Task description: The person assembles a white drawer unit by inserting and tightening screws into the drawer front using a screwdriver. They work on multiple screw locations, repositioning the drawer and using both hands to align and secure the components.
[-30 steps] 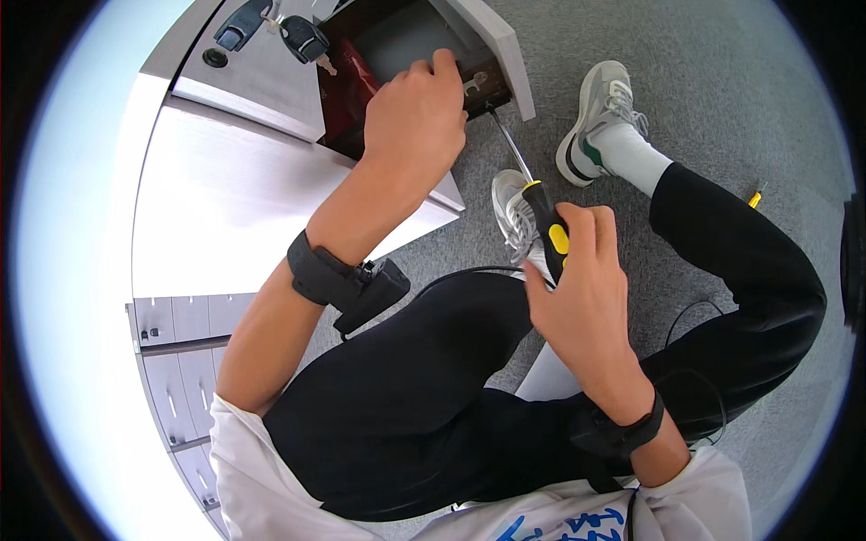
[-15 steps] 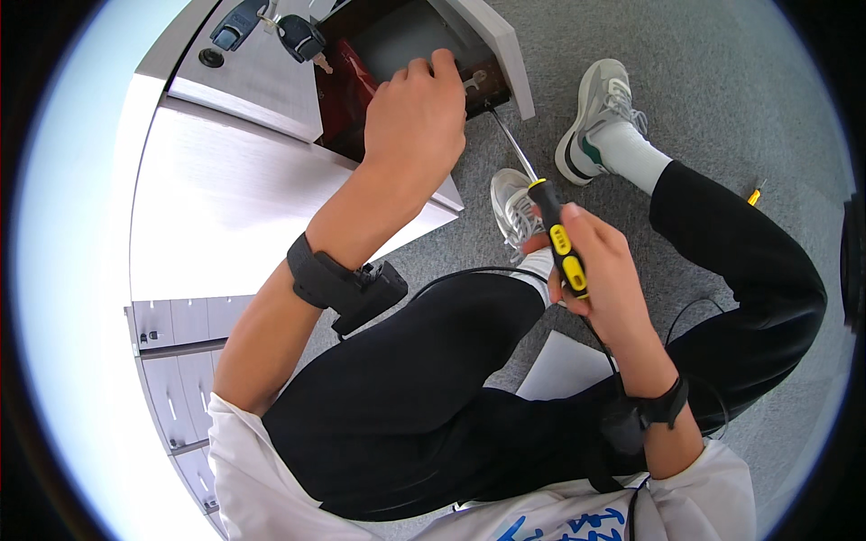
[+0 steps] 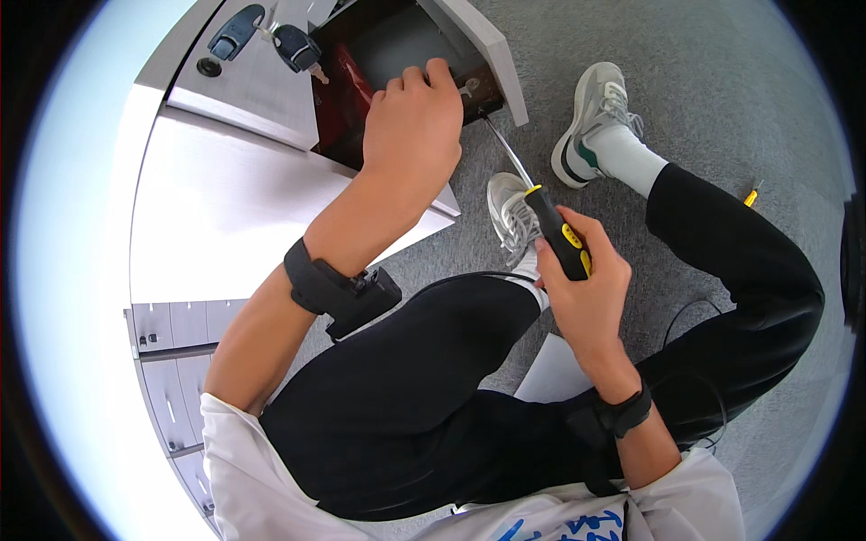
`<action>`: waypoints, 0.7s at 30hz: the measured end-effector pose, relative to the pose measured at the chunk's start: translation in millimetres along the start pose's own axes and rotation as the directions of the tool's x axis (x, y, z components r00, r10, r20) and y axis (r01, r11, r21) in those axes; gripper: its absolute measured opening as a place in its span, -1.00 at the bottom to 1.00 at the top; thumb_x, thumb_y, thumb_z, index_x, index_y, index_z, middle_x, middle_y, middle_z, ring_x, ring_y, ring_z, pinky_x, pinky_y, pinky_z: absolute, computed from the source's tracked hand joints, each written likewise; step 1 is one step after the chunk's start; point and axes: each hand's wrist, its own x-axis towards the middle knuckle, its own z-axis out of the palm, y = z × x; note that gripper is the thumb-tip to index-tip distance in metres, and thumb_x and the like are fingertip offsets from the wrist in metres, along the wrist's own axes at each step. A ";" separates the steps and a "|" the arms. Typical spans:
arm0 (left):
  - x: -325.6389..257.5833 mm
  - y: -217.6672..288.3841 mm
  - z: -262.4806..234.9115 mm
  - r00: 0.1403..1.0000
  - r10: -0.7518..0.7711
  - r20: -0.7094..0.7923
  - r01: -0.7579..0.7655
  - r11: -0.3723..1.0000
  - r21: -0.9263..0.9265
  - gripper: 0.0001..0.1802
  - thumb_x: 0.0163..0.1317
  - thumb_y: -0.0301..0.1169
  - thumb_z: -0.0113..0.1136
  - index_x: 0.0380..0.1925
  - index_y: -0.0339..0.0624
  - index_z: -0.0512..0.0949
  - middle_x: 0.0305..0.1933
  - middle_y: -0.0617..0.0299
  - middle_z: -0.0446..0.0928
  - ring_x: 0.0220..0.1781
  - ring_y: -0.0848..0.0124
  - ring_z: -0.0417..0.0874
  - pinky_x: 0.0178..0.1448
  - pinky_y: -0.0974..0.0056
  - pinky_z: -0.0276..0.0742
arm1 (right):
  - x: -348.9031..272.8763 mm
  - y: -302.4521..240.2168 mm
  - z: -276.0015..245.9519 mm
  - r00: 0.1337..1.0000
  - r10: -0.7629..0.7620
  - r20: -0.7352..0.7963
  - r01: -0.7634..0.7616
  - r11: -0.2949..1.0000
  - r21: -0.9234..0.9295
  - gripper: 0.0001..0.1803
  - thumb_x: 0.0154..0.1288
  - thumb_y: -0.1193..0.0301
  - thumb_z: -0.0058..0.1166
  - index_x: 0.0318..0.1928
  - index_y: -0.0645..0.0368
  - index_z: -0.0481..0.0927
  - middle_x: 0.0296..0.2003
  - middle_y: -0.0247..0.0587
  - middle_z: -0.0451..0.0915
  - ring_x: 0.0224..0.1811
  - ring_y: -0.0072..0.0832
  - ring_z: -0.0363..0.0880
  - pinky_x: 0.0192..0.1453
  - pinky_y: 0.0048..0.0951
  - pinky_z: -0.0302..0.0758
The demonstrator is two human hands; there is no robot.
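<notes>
- Right hand (image 3: 591, 293) has rolled round the screwdriver (image 3: 545, 212) since the previous frame; now grasps its handle.
- Cabinet (image 3: 234, 212): drawer (image 3: 498, 61) pulled out.
- Left hand (image 3: 410, 131): over drawer side; grip hidden, cannot tell.
- Screwdriver: tip at drawer side, near its front.
- Keys (image 3: 296, 49): beside drawer.

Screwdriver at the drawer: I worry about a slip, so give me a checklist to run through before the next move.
1. Screwdriver gripped in the right hand: ok.
2. Its tip firmly seated: cannot tell; it reaches the drawer near its front, but the contact is too small to judge.
3. Left hand gripping the drawer: cannot tell; its grasp is hidden.
4. Drawer open: ok.
5. Keys apart from the left hand: ok.
</notes>
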 end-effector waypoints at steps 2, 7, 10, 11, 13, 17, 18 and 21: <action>0.5 0.7 0.3 1.000 -0.002 -0.001 0.002 1.000 0.000 -0.50 0.14 -0.39 0.41 0.01 -0.35 0.41 -0.11 -0.12 0.61 -0.05 -0.03 0.69 0.02 0.02 0.64 | -2.1 -3.8 1.6 0.864 0.459 0.209 -0.504 0.767 0.398 -0.69 0.40 0.50 0.13 0.08 0.38 0.52 -0.31 0.02 0.65 -0.42 -0.41 0.69 -0.44 -0.48 0.64; 0.5 -0.5 1.9 1.000 0.005 0.007 -0.005 1.000 -0.013 -0.49 0.13 -0.39 0.42 0.01 -0.36 0.41 -0.11 -0.12 0.60 -0.06 -0.04 0.69 0.01 0.03 0.64 | 4.6 -18.4 -5.3 0.657 0.552 0.514 -0.718 0.251 0.649 -0.60 0.55 0.16 -0.11 0.03 0.30 0.48 -0.30 -0.01 0.67 -0.63 -0.66 0.52 -0.68 -0.72 0.33; -1.0 -1.7 0.9 1.000 0.010 -0.015 -0.011 0.999 -0.032 -0.48 0.13 -0.40 0.42 0.02 -0.36 0.41 -0.11 -0.12 0.60 -0.06 -0.04 0.69 0.01 0.03 0.64 | 10.1 -25.1 -11.1 0.593 0.547 0.591 -0.796 0.289 0.531 -0.53 0.54 0.14 -0.05 0.20 0.26 0.40 -0.26 -0.02 0.65 -0.68 -0.66 0.47 -0.76 -0.73 0.20; -0.9 -1.7 0.6 1.000 0.011 -0.015 -0.012 0.999 -0.038 -0.48 0.12 -0.40 0.43 0.02 -0.36 0.41 -0.11 -0.12 0.60 -0.06 -0.05 0.69 0.02 0.03 0.64 | 9.4 -26.8 -12.1 0.601 0.557 0.574 -0.799 0.410 0.440 -0.50 0.51 0.14 -0.01 0.24 0.26 0.38 -0.28 -0.04 0.63 -0.68 -0.67 0.46 -0.76 -0.73 0.18; -1.0 -0.9 0.2 1.000 0.016 -0.012 -0.016 0.999 -0.037 -0.47 0.12 -0.40 0.43 0.02 -0.36 0.41 -0.11 -0.12 0.60 -0.06 -0.05 0.69 0.02 0.02 0.64 | 4.5 -29.4 -13.3 0.623 0.552 0.555 -0.754 0.613 0.236 -0.42 0.47 0.15 0.09 0.32 0.26 0.34 -0.32 -0.08 0.60 -0.69 -0.68 0.43 -0.75 -0.72 0.14; -2.8 0.6 -0.9 1.000 0.011 0.000 -0.011 0.999 -0.036 -0.46 0.12 -0.40 0.43 0.03 -0.37 0.41 -0.11 -0.13 0.60 -0.05 -0.05 0.68 0.02 0.03 0.63 | -14.1 -31.5 -13.4 0.928 0.243 0.283 -0.226 0.970 -0.090 -0.19 0.22 0.47 0.33 0.41 0.32 0.22 -0.07 0.02 0.58 -0.27 -0.40 0.68 -0.29 -0.47 0.58; -3.3 0.8 -0.7 1.000 0.015 -0.007 -0.015 0.999 -0.031 -0.47 0.13 -0.40 0.42 0.03 -0.37 0.41 -0.11 -0.13 0.60 -0.05 -0.04 0.68 0.01 0.03 0.63 | -18.1 -31.4 -12.8 0.954 0.184 0.237 -0.158 0.980 -0.123 -0.18 0.14 0.59 0.33 0.39 0.33 0.23 -0.06 0.11 0.53 -0.22 -0.18 0.70 -0.27 -0.37 0.64; -3.8 1.8 1.4 0.999 0.023 -0.033 -0.024 0.999 -0.022 -0.48 0.14 -0.41 0.41 0.03 -0.38 0.41 -0.10 -0.14 0.59 -0.04 -0.03 0.68 0.00 0.03 0.62 | -19.6 -29.1 -8.8 0.967 -0.045 0.250 0.150 0.895 -0.419 -0.21 0.14 0.60 0.31 0.37 0.36 0.24 -0.05 0.19 0.52 -0.24 -0.04 0.70 -0.28 -0.27 0.66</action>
